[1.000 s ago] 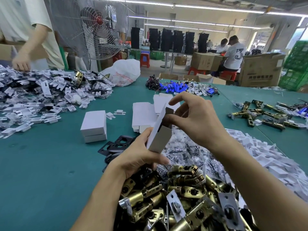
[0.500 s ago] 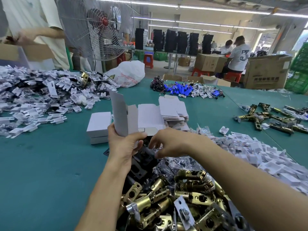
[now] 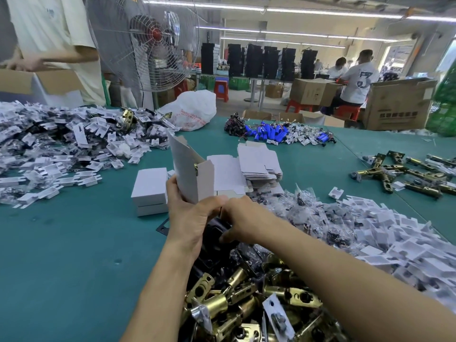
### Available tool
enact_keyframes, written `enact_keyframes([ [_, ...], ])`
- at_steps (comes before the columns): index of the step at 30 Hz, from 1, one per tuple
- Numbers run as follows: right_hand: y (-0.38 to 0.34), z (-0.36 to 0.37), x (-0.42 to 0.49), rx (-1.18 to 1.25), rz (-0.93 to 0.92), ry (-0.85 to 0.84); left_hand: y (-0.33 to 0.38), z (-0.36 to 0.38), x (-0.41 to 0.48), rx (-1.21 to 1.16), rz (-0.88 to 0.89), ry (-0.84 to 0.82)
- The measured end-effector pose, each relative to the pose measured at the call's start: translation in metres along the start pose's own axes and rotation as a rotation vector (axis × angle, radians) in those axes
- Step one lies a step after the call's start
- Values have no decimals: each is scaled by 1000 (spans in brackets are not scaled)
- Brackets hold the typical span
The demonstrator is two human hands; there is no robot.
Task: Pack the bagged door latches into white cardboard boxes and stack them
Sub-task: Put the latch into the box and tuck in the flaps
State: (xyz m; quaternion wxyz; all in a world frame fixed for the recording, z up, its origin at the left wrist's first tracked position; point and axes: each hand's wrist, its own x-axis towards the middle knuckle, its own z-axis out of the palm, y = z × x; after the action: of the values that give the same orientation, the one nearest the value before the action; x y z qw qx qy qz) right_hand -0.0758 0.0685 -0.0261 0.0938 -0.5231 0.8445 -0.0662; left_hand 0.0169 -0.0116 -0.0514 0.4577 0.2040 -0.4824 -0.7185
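Loading step. The left hand [image 3: 188,219] grips an erected white box [image 3: 187,169] upright at centre frame, top flap standing open. Its fingers [image 3: 172,191] curl round the left wall and the thumb lies across the front. Brass glints in the box mouth, so I judge a latch is partly in.

The right hand [image 3: 243,218] is just right of the left, touching it or nearly so. Its fingers curl down toward black plates [image 3: 212,233] underneath. Cannot tell if it pinches anything, because the hand hides it.

Likely next: seat the contents, tuck the flap, then set the box on the two closed boxes [image 3: 149,191] stacked just left of the hand. That calls for lining the tab up with its slot. The card looks thin and would probably buckle if forced.

The supply is a heap of brass latches [image 3: 246,299] at bottom centre, some in clear bags.

The green tabletop [image 3: 61,255] is crowded:
- flat box blanks [image 3: 256,161] behind the held box
- white card inserts [image 3: 394,243] at lower right
- a mixed white and black pile [image 3: 49,149] at left
- loose long latches [image 3: 394,171] at right edge
- blue cylinders [image 3: 269,133] and a white plastic bag [image 3: 192,109] at the far side

Room: a big fan [image 3: 148,43] at top, a standing person [image 3: 49,33] with a carton at upper left, seated workers [image 3: 357,80] and brown cartons [image 3: 397,104] at upper right. Strip lights overhead.
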Motion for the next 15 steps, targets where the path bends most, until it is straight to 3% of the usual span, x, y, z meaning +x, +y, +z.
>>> enact_keyframes([
  [6, -10, 3, -6, -8, -22, 48, 0, 4, 0, 102, 81, 47],
  [15, -14, 10, 4, 179, -19, -79, 0, 3, 2, 68, 119, 66],
])
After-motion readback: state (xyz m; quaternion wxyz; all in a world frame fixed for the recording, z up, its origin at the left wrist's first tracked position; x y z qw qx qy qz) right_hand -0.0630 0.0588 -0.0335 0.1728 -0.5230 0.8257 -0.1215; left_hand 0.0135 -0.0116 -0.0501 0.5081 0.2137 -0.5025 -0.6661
